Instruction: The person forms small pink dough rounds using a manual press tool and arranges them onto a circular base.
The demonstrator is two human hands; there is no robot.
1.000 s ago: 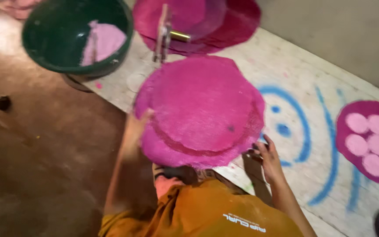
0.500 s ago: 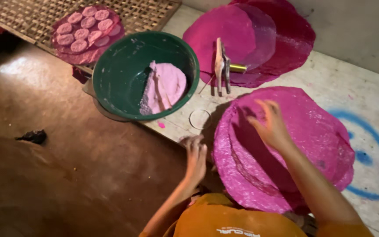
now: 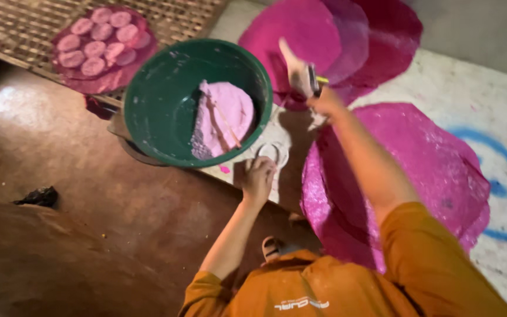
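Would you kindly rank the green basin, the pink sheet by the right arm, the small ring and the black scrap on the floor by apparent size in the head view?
Largest to smallest:
1. Pink sheet; the arm covers part of it.
2. Green basin.
3. and 4. Small ring by the left hand and black scrap look alike, so no ranking.

A woven mat point(image 3: 19, 26) carries small pink discs point(image 3: 98, 38) (on a magenta sheet), upper left

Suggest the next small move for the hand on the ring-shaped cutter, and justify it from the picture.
Probably lift the ring cutter and carry it right onto the large pink sheet. The left hand rests on it on bare board beside the green basin, clear of the sheet, while the right hand grips a tool farther up.
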